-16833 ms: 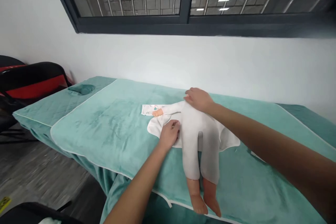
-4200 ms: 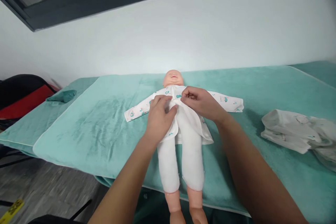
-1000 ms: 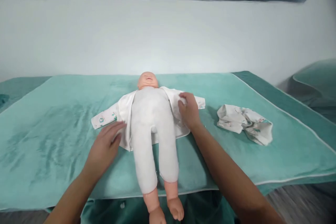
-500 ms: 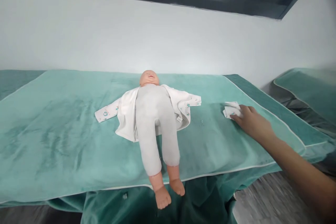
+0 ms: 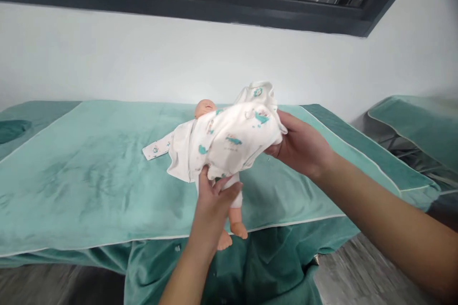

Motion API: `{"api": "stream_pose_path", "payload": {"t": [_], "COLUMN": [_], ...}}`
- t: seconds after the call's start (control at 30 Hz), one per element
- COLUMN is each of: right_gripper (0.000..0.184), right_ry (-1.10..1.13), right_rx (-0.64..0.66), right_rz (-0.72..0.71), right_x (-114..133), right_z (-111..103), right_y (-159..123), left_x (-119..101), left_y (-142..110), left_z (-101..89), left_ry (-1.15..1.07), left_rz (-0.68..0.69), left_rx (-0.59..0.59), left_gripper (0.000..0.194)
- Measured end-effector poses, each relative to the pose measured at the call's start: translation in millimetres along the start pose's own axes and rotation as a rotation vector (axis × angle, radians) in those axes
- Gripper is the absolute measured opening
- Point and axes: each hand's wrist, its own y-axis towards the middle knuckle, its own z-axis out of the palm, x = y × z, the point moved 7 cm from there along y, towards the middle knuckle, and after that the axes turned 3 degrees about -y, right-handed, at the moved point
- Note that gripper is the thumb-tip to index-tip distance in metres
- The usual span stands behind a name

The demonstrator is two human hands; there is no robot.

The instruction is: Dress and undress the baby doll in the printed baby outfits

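Observation:
A white baby garment with teal prints (image 5: 234, 140) hangs loosely bunched in the air above a baby doll (image 5: 205, 106). My right hand (image 5: 300, 145) is closed on its right end, with part of the fingers behind the cloth. At the lower edge, my left hand (image 5: 216, 195) has a digit pressed on the fabric, and its grip is partly blurred. The doll lies on its back in pale clothing. Under it spreads an opened white baby jacket (image 5: 181, 152), one sleeve stretched out to the left. The held garment covers the doll's torso and much of its legs from view.
A teal padded mat (image 5: 107, 176) with pale piping lies below the doll on a teal-covered table. Teal cloth (image 5: 265, 267) drapes over the front edge. Behind stands a white wall (image 5: 125, 57) under a dark-framed window (image 5: 214, 5). Another teal-covered surface (image 5: 422, 124) is at the right.
The garment, earlier folded on the mat at the right under my right hand, has been lifted leftward over the doll and partly unfolded. My left hand has come into view at it.

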Motion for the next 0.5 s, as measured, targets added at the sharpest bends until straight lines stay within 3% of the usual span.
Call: {"api": "stream_pose_path", "payload": {"t": [0.07, 0.13, 0.2, 0.3, 0.4, 0.5], "right_gripper": [0.026, 0.027, 0.028, 0.031, 0.044, 0.059], "right_ry": [-0.080, -0.262, -0.492, -0.770, -0.852, -0.816], "right_rx": [0.052, 0.112, 0.269, 0.563, 0.550, 0.418], "right_rz": [0.011, 0.035, 0.084, 0.138, -0.006, -0.342], "right_x": [-16, -34, -53, -69, -51, -9], "right_z": [4, 0, -3, 4, 21, 56], "right_y": [-5, -13, -26, -47, -44, -26], "left_x": [-14, -26, -34, -62, -107, -136], "left_y": [1, 0, -1, -3, -10, -14], "left_z": [-15.5, -40.0, -64.7, -89.2, -79.7, -54.1], "left_ry": [-0.220, -0.301, -0.243, 0.095, 0.492, 0.474], "left_rz": [0.017, 0.064, 0.092, 0.245, 0.482, 0.550], "left_rx": [-0.020, -0.088, -0.182, -0.345, -0.367, -0.176], "left_gripper": [0.071, 0.052, 0.044, 0.036, 0.031, 0.027]}}
